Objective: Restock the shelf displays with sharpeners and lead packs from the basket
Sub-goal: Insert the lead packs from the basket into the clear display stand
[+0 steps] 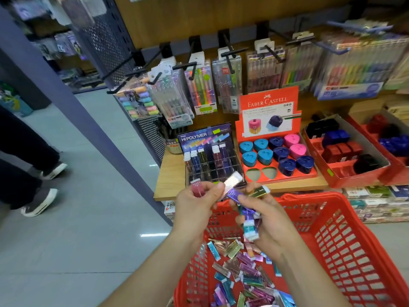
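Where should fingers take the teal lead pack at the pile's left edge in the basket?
Best pinch the teal lead pack across its two long edges, coming straight down: it lies flat, and the red basket walls block the sides.

The basket [358, 258] is red plastic, an open grid. The lead packs [245, 275] in it look glossy and shine like foil. The sharpeners [265, 156] are smooth shiny plastic in a red cardboard box [269, 100]. The shelf [172, 173] is pale matt wood. The floor [88, 229] is smooth and reflective.
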The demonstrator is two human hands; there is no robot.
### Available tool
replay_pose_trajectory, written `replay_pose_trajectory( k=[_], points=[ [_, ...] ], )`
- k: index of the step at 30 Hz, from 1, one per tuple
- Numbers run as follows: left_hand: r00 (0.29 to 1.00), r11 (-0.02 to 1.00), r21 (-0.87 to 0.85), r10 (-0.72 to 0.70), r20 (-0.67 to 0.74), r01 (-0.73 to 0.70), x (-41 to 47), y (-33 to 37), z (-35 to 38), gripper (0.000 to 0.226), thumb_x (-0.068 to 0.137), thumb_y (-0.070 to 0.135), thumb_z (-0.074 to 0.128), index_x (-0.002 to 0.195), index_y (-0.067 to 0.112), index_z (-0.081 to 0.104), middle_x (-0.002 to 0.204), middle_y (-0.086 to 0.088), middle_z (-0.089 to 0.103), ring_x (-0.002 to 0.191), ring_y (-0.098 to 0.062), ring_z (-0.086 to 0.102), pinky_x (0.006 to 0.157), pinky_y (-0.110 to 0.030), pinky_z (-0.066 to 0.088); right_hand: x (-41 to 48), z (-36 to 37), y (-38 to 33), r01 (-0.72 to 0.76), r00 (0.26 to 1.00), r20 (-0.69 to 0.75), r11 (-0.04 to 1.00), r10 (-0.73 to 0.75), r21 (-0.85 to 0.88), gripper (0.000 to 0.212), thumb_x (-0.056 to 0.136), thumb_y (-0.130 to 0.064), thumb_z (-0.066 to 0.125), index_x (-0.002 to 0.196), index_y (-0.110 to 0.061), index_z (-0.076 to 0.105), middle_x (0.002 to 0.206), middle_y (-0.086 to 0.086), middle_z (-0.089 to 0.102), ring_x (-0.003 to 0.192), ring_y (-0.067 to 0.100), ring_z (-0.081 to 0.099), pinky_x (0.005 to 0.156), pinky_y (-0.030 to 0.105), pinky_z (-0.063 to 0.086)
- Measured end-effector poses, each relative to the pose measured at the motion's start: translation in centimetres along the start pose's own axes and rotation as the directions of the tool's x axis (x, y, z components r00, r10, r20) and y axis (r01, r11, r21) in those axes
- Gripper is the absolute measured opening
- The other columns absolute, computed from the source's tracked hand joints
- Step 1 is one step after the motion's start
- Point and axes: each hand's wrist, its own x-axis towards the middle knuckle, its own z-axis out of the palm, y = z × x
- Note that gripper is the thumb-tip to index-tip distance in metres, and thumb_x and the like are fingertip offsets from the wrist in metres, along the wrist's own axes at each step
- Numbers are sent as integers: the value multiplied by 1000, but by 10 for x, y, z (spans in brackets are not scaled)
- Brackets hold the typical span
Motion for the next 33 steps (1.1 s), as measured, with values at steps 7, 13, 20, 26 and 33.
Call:
replay_pose_trajectory(
  k=[7,13,20,26,33],
  points=[
    [968,989,142,-67,242,33,4,19,-11,27,79,20,73,105,22,63,68,4,66,52,-6,55,51,-25,36,5,6,-8,19,999,30,987,-14,-158,33,72,-7,69,106,-9,70,93,17,70,70,20,67,44,22,47],
    [949,970,238,-113,295,41,10,34,-23,10,95,16,57,104,12,58,71,2,64,58,-8,55,55,-22,44,4,4,-2,-49,998,24,983,54,-174,28,75,-12,67,102,-11,75,93,19,73,72,25,70,44,23,49],
    [992,1000,4,-24,126,24,-1,25,-11,10,99,17,48,100,9,54,76,-4,64,63,-15,61,50,-31,49,6,22,18,-67,993,66,938,95,-341,14,85,-9,67,96,-10,75,86,14,74,67,18,69,45,23,49],
    [992,998,25,-68,107,66,7,21,-7,9,99,21,50,94,14,53,77,-4,66,59,-15,60,46,-28,42,17,34,26,-45,998,24,950,55,-310,10,87,-5,66,89,-6,75,76,12,72,58,15,65,45,20,47],
    [986,994,-2,-105,127,106,31,28,-9,19,96,15,43,104,3,57,92,-5,75,84,-21,68,76,-39,55,37,36,38,34,999,15,869,-30,-495,5,87,-17,71,88,-22,72,90,9,76,85,26,73,68,35,54]
  ],
)
